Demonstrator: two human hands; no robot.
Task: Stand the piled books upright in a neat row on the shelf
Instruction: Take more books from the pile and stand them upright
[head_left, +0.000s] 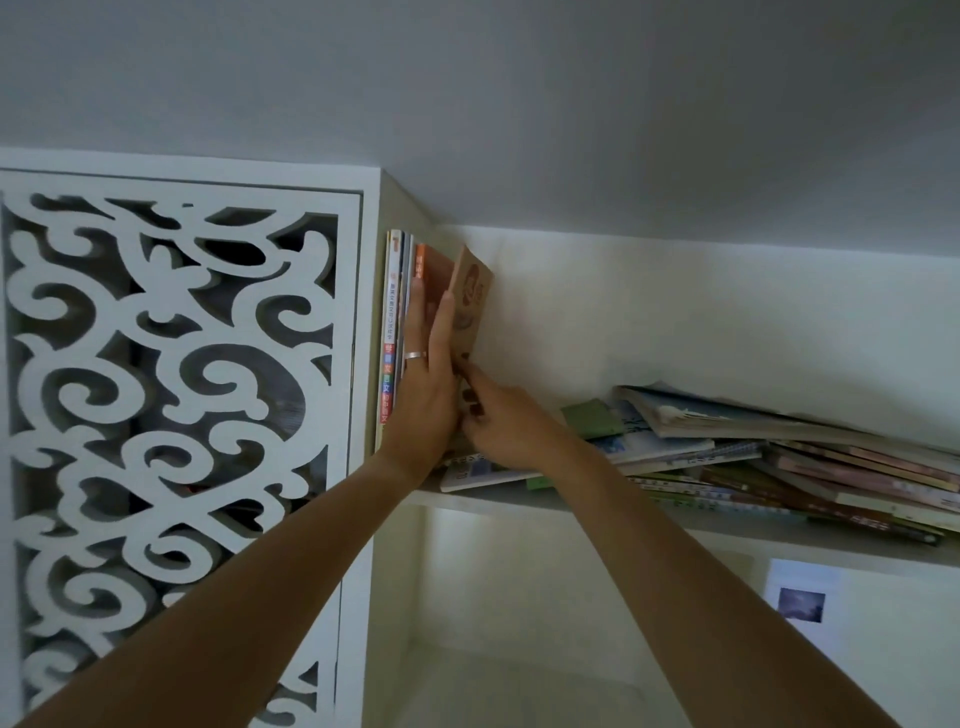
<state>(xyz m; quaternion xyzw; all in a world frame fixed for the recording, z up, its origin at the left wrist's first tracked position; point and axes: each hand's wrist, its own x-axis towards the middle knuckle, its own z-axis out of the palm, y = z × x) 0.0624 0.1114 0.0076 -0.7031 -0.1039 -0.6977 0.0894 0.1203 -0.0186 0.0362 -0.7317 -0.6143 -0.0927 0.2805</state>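
Books upright on shelf

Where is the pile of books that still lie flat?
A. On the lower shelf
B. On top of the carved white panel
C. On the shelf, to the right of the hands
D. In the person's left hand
C: the flat pile of books lies on the shelf, right of the right hand and the upright books.

A few books stand upright at the shelf's left end, a tan book tilted at their right. A sprawling pile lies flat further right on the same shelf.
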